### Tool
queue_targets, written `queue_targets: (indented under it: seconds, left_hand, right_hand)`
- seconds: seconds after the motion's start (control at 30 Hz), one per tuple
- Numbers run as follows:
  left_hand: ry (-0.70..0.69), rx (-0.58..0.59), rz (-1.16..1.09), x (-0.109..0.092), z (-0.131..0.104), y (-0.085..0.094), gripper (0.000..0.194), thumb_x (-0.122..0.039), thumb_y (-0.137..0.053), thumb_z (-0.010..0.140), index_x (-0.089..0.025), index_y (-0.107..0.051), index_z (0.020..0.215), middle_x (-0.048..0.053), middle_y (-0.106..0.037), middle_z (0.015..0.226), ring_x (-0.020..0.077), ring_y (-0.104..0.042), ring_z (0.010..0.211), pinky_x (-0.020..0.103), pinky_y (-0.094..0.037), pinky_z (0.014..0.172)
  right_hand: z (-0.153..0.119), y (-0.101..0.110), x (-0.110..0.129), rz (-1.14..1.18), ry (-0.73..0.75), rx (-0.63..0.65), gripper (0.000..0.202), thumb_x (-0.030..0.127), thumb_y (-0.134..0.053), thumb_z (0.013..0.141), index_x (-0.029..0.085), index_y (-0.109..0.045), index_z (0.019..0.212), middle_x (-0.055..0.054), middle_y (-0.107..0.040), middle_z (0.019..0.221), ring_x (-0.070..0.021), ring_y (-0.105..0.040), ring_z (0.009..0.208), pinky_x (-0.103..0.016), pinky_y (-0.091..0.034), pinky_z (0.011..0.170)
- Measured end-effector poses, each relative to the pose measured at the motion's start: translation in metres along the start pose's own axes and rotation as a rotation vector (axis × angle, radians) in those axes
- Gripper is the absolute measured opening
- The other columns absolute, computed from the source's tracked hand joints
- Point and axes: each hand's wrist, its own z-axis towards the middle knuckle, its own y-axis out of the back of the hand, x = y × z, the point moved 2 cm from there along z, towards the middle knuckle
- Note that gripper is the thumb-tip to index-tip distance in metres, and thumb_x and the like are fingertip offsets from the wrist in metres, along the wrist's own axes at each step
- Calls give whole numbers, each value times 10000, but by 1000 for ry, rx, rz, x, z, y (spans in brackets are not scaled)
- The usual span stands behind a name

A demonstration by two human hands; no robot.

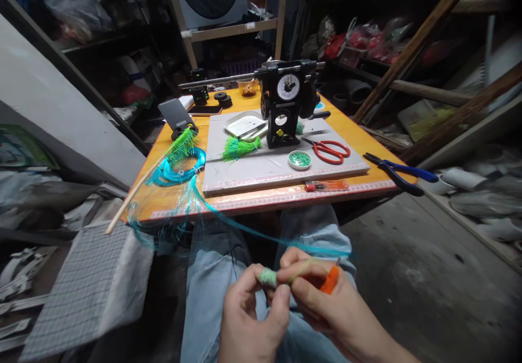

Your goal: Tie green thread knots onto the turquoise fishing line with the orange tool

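Above my lap, my left hand (255, 317) pinches a small rounded piece covered in pale green beads (267, 277) between thumb and fingers. My right hand (326, 300) meets it, fingertips close to the beaded piece. Tucked in the right fingers is an orange-handled tool (330, 280) whose tip I cannot make out clearly. A thin yellow-green thread (302, 269) runs across the right fingers. Teal strands (261, 235) trail from the table toward the right hand. On the board, a white dish holds green beads (299, 160).
A black winding machine with a dial (289, 87) stands on the grey board (248, 175). Red-handled scissors (332, 152), blue-handled pliers (402, 173) and an orange cutter (326, 186) lie at the right. A green brush on a stick (136, 189) and a teal coil (198, 163) sit left.
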Motion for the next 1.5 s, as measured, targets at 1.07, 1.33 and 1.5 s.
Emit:
queue_targets:
  seconds: [1.07, 1.33, 1.5]
  left_hand:
    - [-60, -110, 39, 4, -1, 5, 119, -100, -680, 637, -205, -632, 604, -50, -579, 566, 100, -513, 554, 171, -423, 566]
    - [-75, -111, 25, 8, 0, 5, 140, -84, -682, 624, -209, -627, 595, -54, -585, 568, 97, -521, 553, 156, -426, 564]
    - [-67, -116, 27, 9, 1, 7, 150, -98, -689, 645, -223, -697, 726, -57, -619, 607, 88, -525, 562, 146, -425, 585]
  right_hand:
    - [6, 5, -12, -43, 103, -49, 72, 285, -726, 813, 225, -728, 773, 23, -543, 783, -1, -340, 424, -142, -225, 352]
    - [7, 5, -13, -41, 102, -66, 76, 295, -735, 805, 227, -738, 771, 25, -538, 777, -1, -353, 427, -139, -230, 352]
    - [7, 6, -11, -56, 109, -85, 60, 301, -731, 810, 244, -744, 798, 30, -538, 787, 7, -339, 413, -143, -227, 352]
